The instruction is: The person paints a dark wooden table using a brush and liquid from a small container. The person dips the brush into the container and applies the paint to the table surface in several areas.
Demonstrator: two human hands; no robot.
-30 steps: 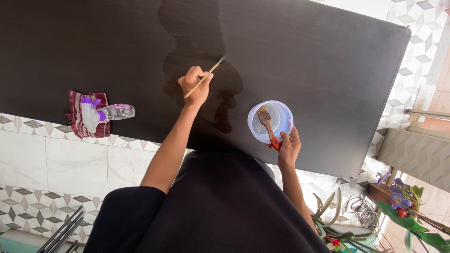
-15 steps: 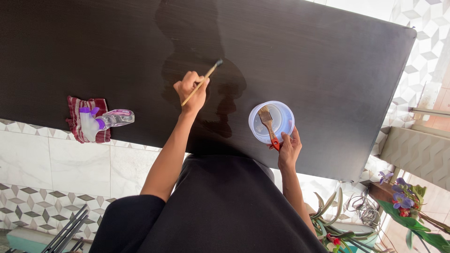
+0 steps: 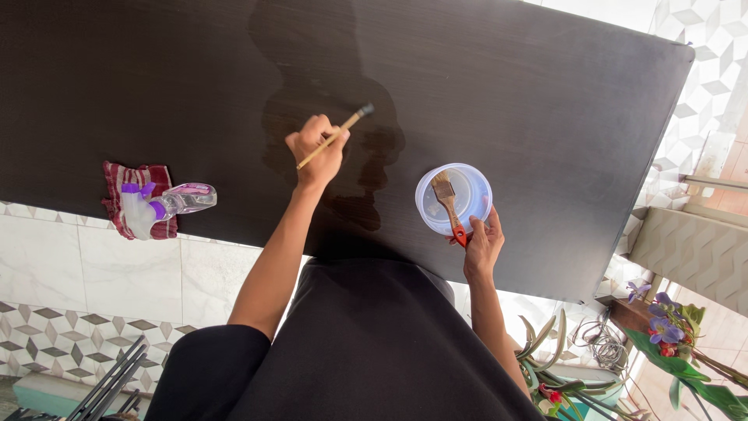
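Note:
My left hand [image 3: 315, 152] grips a thin wooden paintbrush [image 3: 336, 136], its dark tip pointing up and right over a wet, glossy patch [image 3: 312, 93] on the dark wooden tabletop [image 3: 545, 101]. My right hand [image 3: 483, 243] holds the near rim of a round translucent plastic tub [image 3: 467, 187]. A wide brush with a red handle [image 3: 448, 201] rests in the tub, its handle end under my fingers.
A spray bottle with a purple nozzle [image 3: 160, 204] lies on a red striped cloth [image 3: 117, 183] at the table's left near edge. Potted plants with purple flowers [image 3: 662, 335] and a coiled cable [image 3: 600, 343] stand on the patterned tile floor at the right.
My left hand and the thin brush have shifted slightly down and left over the wet patch. My right hand stays on the tub.

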